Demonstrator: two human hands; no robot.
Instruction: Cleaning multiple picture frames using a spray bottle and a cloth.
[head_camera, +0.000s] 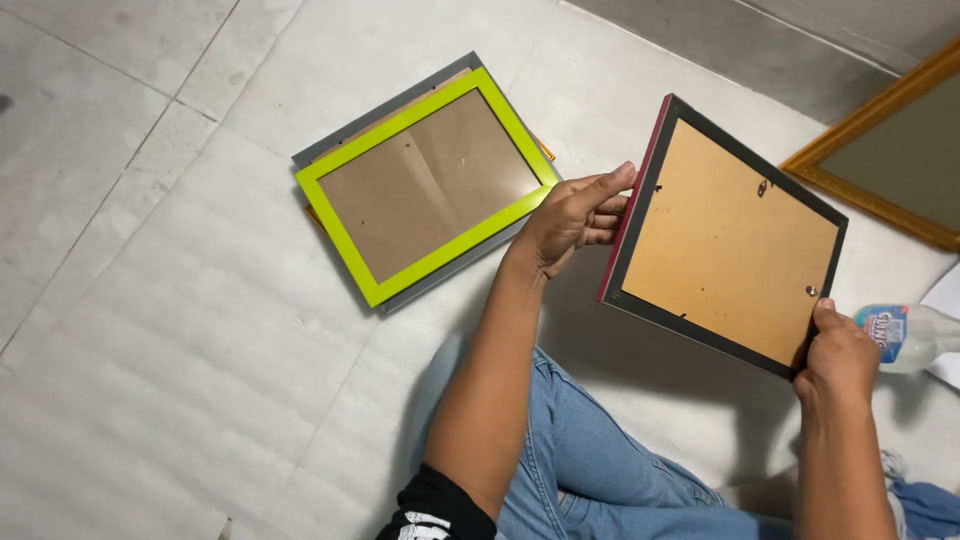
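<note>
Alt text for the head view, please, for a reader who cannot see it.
Both hands, left hand and right hand, hold a dark picture frame back side up, above a tiled floor. A stack of frames topped by a green frame lies to the left, a plastic bottle at right.

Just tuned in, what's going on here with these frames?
A person sits on the tiled floor, holding a dark picture frame off the ground with its brown backing board facing up. The left hand grips its reddish left edge; the right hand holds the lower right corner. A lime-green frame lies on a small stack to the left, a gold-edged frame sits at upper right, and a plastic bottle lies beside the right hand.
</note>
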